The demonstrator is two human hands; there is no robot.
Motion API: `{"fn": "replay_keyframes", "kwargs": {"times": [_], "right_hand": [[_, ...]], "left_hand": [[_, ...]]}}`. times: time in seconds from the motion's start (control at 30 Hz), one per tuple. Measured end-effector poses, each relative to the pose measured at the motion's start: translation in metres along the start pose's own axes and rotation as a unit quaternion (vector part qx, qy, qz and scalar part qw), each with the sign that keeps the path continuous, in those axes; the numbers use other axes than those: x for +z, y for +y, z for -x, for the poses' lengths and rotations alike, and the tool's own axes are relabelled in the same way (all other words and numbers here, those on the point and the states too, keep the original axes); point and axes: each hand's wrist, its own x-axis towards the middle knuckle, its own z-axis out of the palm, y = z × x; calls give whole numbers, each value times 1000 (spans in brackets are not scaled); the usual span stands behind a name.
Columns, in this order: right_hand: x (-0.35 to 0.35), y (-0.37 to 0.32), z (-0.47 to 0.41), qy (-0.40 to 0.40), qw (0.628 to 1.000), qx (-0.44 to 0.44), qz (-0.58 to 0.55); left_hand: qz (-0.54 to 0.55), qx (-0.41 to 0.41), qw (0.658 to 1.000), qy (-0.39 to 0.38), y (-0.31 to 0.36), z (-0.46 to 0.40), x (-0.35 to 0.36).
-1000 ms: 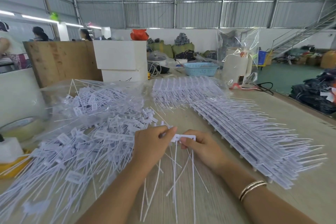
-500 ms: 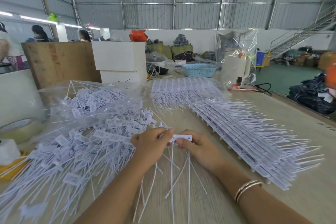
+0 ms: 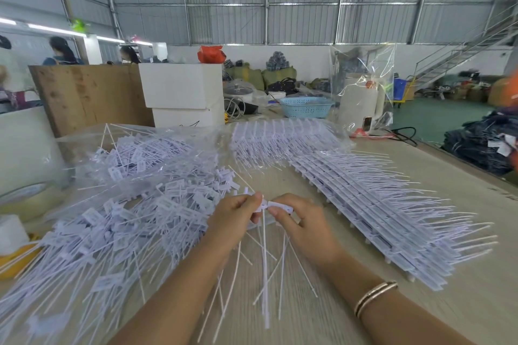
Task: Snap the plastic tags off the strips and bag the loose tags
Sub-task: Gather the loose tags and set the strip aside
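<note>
My left hand (image 3: 235, 216) and my right hand (image 3: 304, 227) meet over the middle of the table, both pinching a short white strip of tags (image 3: 276, 206). Its thin tails hang down between my wrists. The left fingers pinch the end tag, the right fingers grip the rest of the strip. A big heap of loose white tags (image 3: 117, 221) covers the table on the left, partly lying on a clear plastic bag (image 3: 134, 143). Stacked whole strips (image 3: 372, 210) run diagonally on the right.
More strips in clear plastic (image 3: 280, 137) lie at the back centre. A tape roll (image 3: 28, 196) and a yellow object (image 3: 16, 260) sit at the left edge. White boxes (image 3: 182, 92), a blue basket (image 3: 305, 106) and a white kettle (image 3: 361, 103) stand behind.
Both hands stay together on the strip. The strip has bent at the joint between the left and right fingers, and its tails swing slightly.
</note>
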Motion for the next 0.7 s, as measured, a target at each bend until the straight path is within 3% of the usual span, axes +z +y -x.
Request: {"fn": "replay_keyframes", "kwargs": {"times": [0.13,0.3,0.4,0.5,0.7], "right_hand": [[1,-3,0,-1,982,108,-158],[2,-5,0,13,952,136,-274],[-9,0,-3,78,913,192,-351],[-24,14,-3,123,902,228,-346],[-19,30,-5,87,917,280,-269]], "left_hand": [[10,6,1000,12,1,0,2],[13,21,1000,10,1,3,4],[75,-15,997,27,4,3,-2],[100,-6,993,64,6,-2,-10],[78,109,987,83,3,1,-5]]}}
